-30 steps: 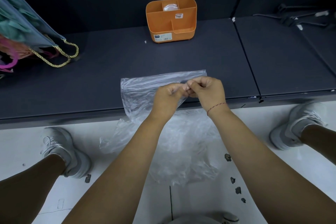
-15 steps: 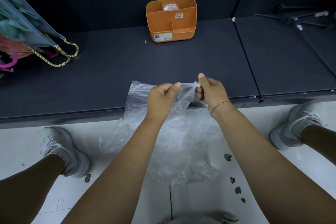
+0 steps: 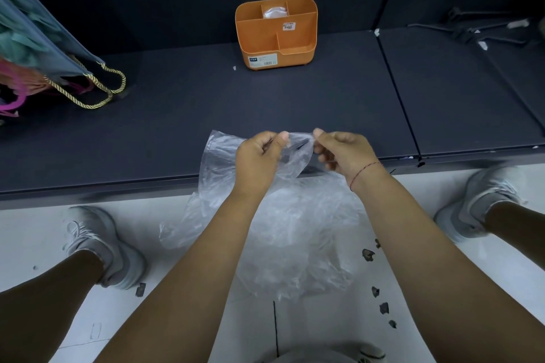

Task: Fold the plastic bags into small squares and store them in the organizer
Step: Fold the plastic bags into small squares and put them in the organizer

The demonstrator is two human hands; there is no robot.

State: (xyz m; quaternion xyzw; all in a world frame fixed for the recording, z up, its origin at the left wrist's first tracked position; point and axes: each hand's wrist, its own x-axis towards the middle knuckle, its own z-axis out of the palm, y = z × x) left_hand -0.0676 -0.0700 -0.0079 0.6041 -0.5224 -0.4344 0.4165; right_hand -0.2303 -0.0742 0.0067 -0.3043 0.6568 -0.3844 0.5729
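Note:
A clear plastic bag (image 3: 219, 160) is lifted over the front edge of the dark shelf (image 3: 177, 132). My left hand (image 3: 259, 160) pinches its top edge between thumb and curled fingers. My right hand (image 3: 342, 153) pinches the same edge a little to the right, with a stretch of film between the two hands. More crumpled clear plastic bags (image 3: 298, 233) lie in a heap on the white floor under my forearms. The orange organizer (image 3: 275, 47) stands at the back of the shelf, and a folded clear bag (image 3: 275, 12) sits in its rear middle compartment.
A blue tote with gold rope handles (image 3: 44, 47) stands at the left of the shelf. Black metal hooks (image 3: 477, 29) lie at the far right. My feet in white sneakers (image 3: 100, 244) (image 3: 483, 200) flank the heap. Small dark chips (image 3: 380, 298) dot the floor.
The bag lay flat on the shelf with both hands together at its edge. Both hands lifted it off the shelf and moved apart, spreading the top edge between them.

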